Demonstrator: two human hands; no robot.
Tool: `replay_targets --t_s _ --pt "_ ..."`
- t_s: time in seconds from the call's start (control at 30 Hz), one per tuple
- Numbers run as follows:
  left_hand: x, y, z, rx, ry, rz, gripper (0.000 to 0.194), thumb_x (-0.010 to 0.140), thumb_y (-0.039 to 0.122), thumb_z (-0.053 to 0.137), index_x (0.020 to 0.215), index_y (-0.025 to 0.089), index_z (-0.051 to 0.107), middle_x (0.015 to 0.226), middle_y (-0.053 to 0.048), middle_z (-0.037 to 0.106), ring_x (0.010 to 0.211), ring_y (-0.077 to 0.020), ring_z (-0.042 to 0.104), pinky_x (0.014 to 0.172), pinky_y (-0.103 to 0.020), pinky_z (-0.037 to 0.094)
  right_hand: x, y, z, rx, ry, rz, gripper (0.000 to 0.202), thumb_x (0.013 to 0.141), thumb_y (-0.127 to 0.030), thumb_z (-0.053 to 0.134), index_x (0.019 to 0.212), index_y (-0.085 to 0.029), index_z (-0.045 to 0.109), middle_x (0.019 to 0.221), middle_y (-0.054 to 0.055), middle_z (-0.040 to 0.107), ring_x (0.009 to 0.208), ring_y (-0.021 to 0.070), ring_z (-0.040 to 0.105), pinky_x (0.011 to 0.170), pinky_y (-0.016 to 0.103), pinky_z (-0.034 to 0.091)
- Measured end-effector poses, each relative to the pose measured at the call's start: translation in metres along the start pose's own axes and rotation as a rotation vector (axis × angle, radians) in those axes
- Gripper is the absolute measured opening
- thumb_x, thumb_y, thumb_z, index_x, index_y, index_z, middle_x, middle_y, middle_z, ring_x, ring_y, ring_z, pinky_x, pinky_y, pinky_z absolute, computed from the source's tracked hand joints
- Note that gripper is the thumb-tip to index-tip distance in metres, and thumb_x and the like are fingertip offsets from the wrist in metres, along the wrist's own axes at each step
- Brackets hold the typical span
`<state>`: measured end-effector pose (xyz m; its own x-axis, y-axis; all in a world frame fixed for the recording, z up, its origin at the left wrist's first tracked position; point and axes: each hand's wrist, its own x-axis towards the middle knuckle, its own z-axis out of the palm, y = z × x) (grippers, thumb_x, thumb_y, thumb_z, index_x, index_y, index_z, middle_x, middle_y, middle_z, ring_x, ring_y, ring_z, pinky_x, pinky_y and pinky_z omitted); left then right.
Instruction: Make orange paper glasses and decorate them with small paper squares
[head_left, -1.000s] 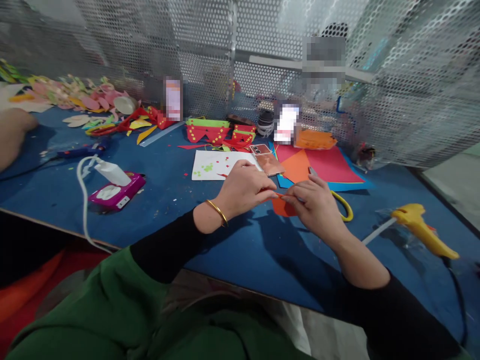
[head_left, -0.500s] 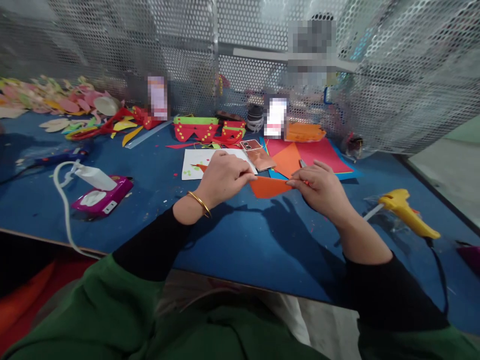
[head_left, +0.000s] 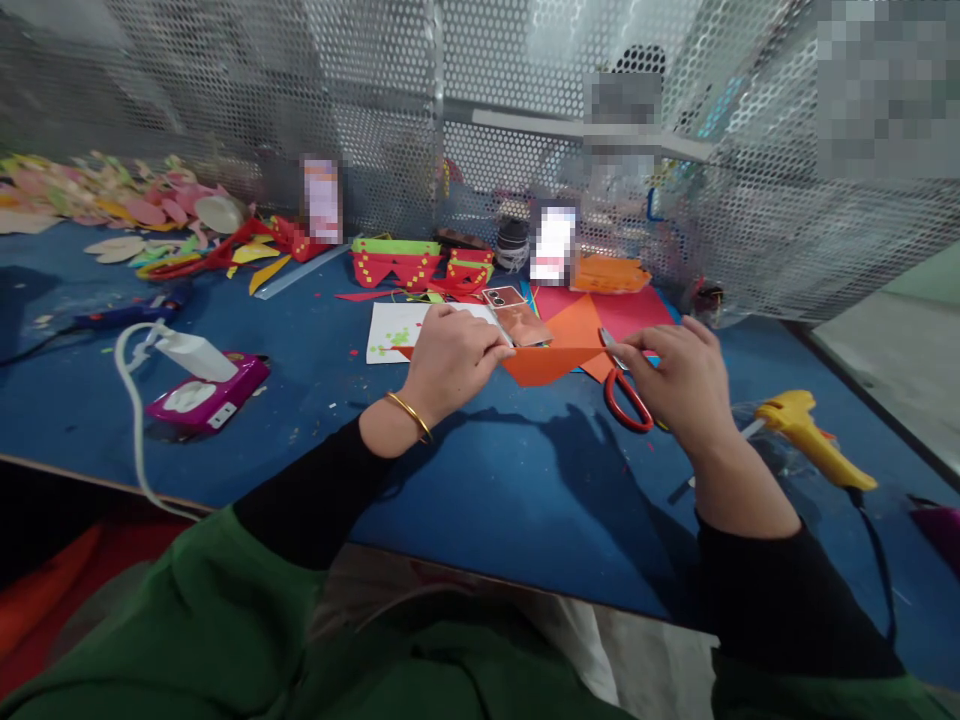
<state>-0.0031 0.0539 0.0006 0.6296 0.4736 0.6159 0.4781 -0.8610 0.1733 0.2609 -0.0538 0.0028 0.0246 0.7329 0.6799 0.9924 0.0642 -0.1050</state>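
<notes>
Orange paper: the orange paper piece (head_left: 544, 365) is stretched between the two hands, raised over the blue table (head_left: 465, 510), its shadow below.
Long axis: runs left to right across the person's front, close to level.
Ends: a pointed tip pokes out past the left hand; the other end narrows into the right fingertips.
Lower edge: the middle hangs down toward the person, its sides slanting inward.
Left hand: the left hand (head_left: 454, 350) pinches the paper between thumb and forefinger, other fingers curled.
Right hand: the right hand (head_left: 679, 375) nips the far corner between thumb and forefinger, remaining fingers loosely bent.
Scissors: the red-handled scissors (head_left: 634, 427) show just beside the right hand, blades pointing away from the person; whether the hand touches them, I cannot tell.
Behind the paper: a bronze phone (head_left: 525, 326) and a flat orange sheet (head_left: 581, 320).
Far right: a yellow glue gun (head_left: 814, 430).
</notes>
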Motion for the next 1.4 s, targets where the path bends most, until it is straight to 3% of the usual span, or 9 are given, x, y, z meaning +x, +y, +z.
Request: replay_targets --t_s 0.07,0.17,0.3,0.77,0.9,1.03,1.2,1.3,1.4 --pt "-0.004 0.010 0.004 0.049 0.020 0.042 0.029 0.099 0.034 0.056 0.079 0.021 0.072 0.080 -0.002 0.075 0.079 -0.0207 0.062 0.087 -0.042 0.035 -0.001 -0.010 -0.006 -0.130 0.088 -0.020 0.031 0.098 -0.047 0.053 0.095 -0.022 0.070 0.094 0.010 0.072 0.092 0.0283 0.065 0.106 0.054 0.037" --pt "-0.011 0.026 0.009 0.060 0.012 0.149 0.026 0.100 0.032 0.056 0.084 0.021 0.072 0.083 -0.002 0.075 0.083 -0.0199 0.061 0.092 -0.040 0.035 -0.003 -0.033 -0.010 -0.144 0.036 -0.174 0.028 0.099 -0.043 0.054 0.111 -0.022 0.069 0.106 0.012 0.072 0.109 0.0309 0.063 0.114 0.056 0.028" --pt "-0.016 0.033 0.014 0.051 0.023 0.186 0.025 0.101 0.032 0.055 0.087 0.021 0.073 0.083 -0.001 0.076 0.084 -0.0189 0.062 0.095 -0.040 0.034 -0.008 -0.056 -0.003 0.026 -0.095 -0.363 0.025 0.102 -0.032 0.049 0.092 -0.024 0.070 0.088 0.004 0.073 0.093 0.0228 0.066 0.115 0.051 0.027" --pt "0.011 -0.042 -0.014 0.027 -0.006 0.100 0.029 0.098 0.039 0.057 0.079 0.023 0.072 0.080 -0.001 0.075 0.083 -0.0202 0.063 0.108 -0.048 0.032 0.000 -0.007 -0.008 -0.022 -0.073 -0.279 0.031 0.100 -0.034 0.048 0.076 -0.022 0.063 0.077 0.004 0.070 0.077 0.0224 0.064 0.105 0.049 0.038" --pt "0.012 -0.064 -0.024 0.118 0.190 -0.082 0.034 0.098 0.042 0.056 0.073 0.023 0.068 0.076 -0.003 0.073 0.081 -0.0221 0.063 0.097 -0.046 0.040 0.002 0.002 -0.013 -0.060 -0.031 -0.233 0.032 0.100 -0.036 0.048 0.074 -0.024 0.062 0.074 0.003 0.068 0.076 0.0226 0.062 0.105 0.048 0.038" --pt "0.009 -0.051 -0.022 0.102 0.463 -0.281 0.035 0.101 0.045 0.051 0.082 0.023 0.071 0.086 -0.005 0.075 0.085 -0.0221 0.064 0.082 -0.039 0.044 0.001 -0.005 -0.009 -0.069 -0.031 -0.258 0.032 0.100 -0.034 0.047 0.074 -0.023 0.061 0.074 0.003 0.068 0.075 0.0216 0.061 0.103 0.046 0.038" --pt "-0.002 0.004 -0.001 -0.013 0.095 0.165 0.030 0.098 0.049 0.057 0.107 0.025 0.073 0.101 -0.002 0.077 0.096 -0.0205 0.065 0.100 -0.041 0.037 -0.005 -0.038 0.006 0.005 -0.178 -0.337 0.027 0.100 -0.027 0.048 0.078 -0.022 0.062 0.077 0.002 0.069 0.078 0.0196 0.061 0.110 0.046 0.034" --pt "-0.010 0.024 0.008 0.026 -0.067 0.188 0.019 0.098 0.036 0.061 0.092 0.024 0.074 0.086 0.001 0.077 0.086 -0.0186 0.064 0.099 -0.041 0.034 -0.008 -0.055 0.009 0.031 -0.193 -0.346 0.024 0.100 -0.025 0.049 0.081 -0.023 0.062 0.076 0.001 0.068 0.079 0.0191 0.061 0.111 0.045 0.033" --pt "-0.014 0.028 0.011 0.047 -0.092 0.168 0.018 0.097 0.031 0.062 0.085 0.023 0.073 0.081 0.001 0.076 0.081 -0.0179 0.062 0.094 -0.039 0.034 -0.010 -0.062 0.008 0.052 -0.181 -0.349 0.023 0.101 -0.025 0.049 0.083 -0.023 0.064 0.079 0.001 0.069 0.081 0.0193 0.062 0.111 0.045 0.033"
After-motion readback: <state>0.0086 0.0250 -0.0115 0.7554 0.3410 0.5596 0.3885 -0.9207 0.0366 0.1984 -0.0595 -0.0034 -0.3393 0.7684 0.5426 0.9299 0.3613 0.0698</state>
